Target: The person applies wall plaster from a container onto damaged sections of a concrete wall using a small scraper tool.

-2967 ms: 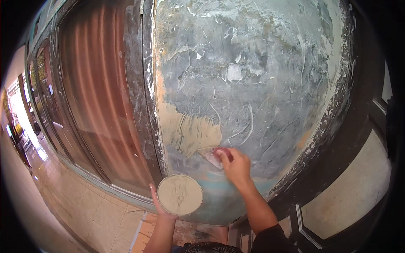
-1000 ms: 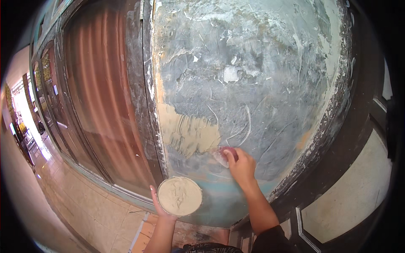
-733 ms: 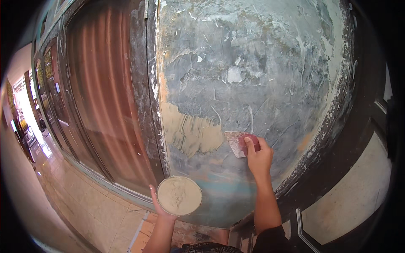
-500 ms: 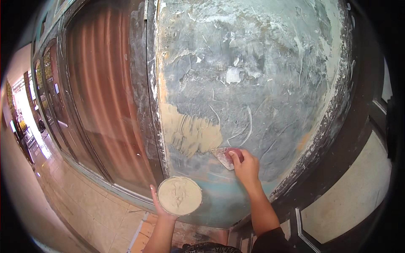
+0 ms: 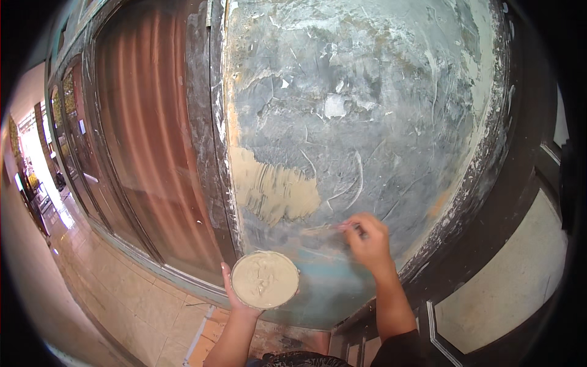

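My left hand (image 5: 235,300) supports a round tub (image 5: 243,298) from below and the side, its fingers wrapped round it. Beige putty (image 5: 266,280) fills the tub, with a rough, dented surface. In my right hand (image 5: 370,240) is a putty knife (image 5: 323,230), blurred by motion and seen nearly edge-on, its blade toward the left. It is in front of the lower wall; whether the blade touches the wall I cannot tell. Just above the blade, a streaked patch of beige putty (image 5: 275,188) covers part of the grey wall (image 5: 385,147).
A dark, paint-smeared post (image 5: 208,153) and a glazed window with a reddish curtain (image 5: 147,116) border the wall on the left. Dark framing with pale panels (image 5: 507,281) stands at the right. Below left lies a tiled floor (image 5: 134,300).
My right hand has moved slightly right, and the putty knife has turned from flat against the wall to nearly edge-on. The tub has shifted a little right and up.
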Demonstrator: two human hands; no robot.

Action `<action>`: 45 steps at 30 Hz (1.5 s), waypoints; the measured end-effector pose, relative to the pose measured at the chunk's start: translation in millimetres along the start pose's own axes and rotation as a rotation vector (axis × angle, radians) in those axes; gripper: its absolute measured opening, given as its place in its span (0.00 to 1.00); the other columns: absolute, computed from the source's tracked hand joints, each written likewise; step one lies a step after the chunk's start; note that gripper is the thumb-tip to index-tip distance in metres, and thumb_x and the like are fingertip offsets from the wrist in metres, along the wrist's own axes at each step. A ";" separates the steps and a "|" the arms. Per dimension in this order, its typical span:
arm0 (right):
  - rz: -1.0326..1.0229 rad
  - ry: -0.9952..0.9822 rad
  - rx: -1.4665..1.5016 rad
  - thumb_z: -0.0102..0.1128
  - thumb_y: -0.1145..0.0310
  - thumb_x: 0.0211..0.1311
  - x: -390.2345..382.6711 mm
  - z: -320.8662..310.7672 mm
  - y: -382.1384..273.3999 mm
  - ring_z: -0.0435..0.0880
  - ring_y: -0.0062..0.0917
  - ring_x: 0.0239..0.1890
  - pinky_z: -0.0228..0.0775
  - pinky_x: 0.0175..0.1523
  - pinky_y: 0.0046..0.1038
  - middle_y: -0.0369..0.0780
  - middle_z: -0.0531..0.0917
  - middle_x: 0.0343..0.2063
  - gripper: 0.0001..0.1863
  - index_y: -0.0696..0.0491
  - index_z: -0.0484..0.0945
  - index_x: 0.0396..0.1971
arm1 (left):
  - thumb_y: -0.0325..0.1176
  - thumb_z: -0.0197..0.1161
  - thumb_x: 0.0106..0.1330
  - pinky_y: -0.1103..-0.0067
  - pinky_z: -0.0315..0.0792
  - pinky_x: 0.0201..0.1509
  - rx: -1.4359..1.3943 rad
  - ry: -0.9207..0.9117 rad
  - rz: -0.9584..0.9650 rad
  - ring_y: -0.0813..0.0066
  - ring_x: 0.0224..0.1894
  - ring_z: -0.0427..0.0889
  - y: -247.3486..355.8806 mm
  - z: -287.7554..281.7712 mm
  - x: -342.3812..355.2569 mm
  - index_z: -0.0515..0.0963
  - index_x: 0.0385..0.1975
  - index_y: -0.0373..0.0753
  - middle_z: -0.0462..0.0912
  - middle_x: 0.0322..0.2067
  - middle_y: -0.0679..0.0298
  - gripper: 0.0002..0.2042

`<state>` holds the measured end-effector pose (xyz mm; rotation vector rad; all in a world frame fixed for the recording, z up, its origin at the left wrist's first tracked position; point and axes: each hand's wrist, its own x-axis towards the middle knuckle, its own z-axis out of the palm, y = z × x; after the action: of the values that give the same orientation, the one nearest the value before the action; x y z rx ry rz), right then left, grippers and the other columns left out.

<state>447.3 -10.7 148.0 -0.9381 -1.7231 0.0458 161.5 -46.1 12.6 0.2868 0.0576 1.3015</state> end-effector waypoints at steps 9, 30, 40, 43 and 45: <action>-0.595 -0.268 -0.201 0.72 0.78 0.47 -4.2 -20.2 -50.9 0.85 0.33 0.34 0.77 0.39 0.33 0.38 0.85 0.42 0.17 0.52 0.83 0.40 | 0.84 0.38 0.64 0.19 0.54 0.63 -0.103 -0.041 -0.057 0.30 0.72 0.64 -6.3 40.6 -3.9 0.63 0.76 0.42 0.62 0.75 0.45 0.53; -0.692 -0.336 -0.273 0.68 0.72 0.51 -26.9 -34.3 -60.2 0.81 0.29 0.30 0.73 0.37 0.31 0.40 0.84 0.46 0.17 0.51 0.82 0.43 | 0.80 0.38 0.69 0.38 0.67 0.69 -0.051 0.016 -0.032 0.39 0.67 0.75 -22.7 48.0 -6.9 0.69 0.72 0.36 0.72 0.70 0.45 0.51; -0.685 -0.291 -0.252 0.71 0.74 0.47 -30.8 -37.9 -57.6 0.81 0.30 0.30 0.72 0.36 0.32 0.40 0.84 0.46 0.16 0.51 0.82 0.40 | 0.79 0.40 0.70 0.48 0.71 0.70 -0.067 -0.011 -0.007 0.43 0.65 0.78 -20.5 53.8 -10.2 0.72 0.69 0.33 0.76 0.67 0.45 0.50; -0.704 -0.303 -0.239 0.72 0.74 0.47 -33.0 -35.7 -58.6 0.81 0.30 0.30 0.73 0.36 0.32 0.40 0.84 0.47 0.17 0.50 0.82 0.41 | 0.78 0.40 0.71 0.49 0.71 0.70 -0.057 -0.024 0.000 0.43 0.65 0.78 -20.4 54.6 -9.8 0.72 0.69 0.33 0.76 0.67 0.46 0.49; -0.704 -0.306 -0.230 0.72 0.74 0.47 -34.3 -34.1 -59.5 0.81 0.30 0.30 0.73 0.36 0.32 0.40 0.84 0.47 0.18 0.50 0.82 0.41 | 0.78 0.40 0.71 0.49 0.71 0.70 -0.052 -0.025 -0.003 0.44 0.65 0.78 -21.6 52.4 -9.6 0.72 0.69 0.34 0.76 0.67 0.46 0.49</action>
<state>444.5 -86.1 161.7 -0.4496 -2.2964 -0.5017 189.8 -69.7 56.7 0.2586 0.0035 1.2946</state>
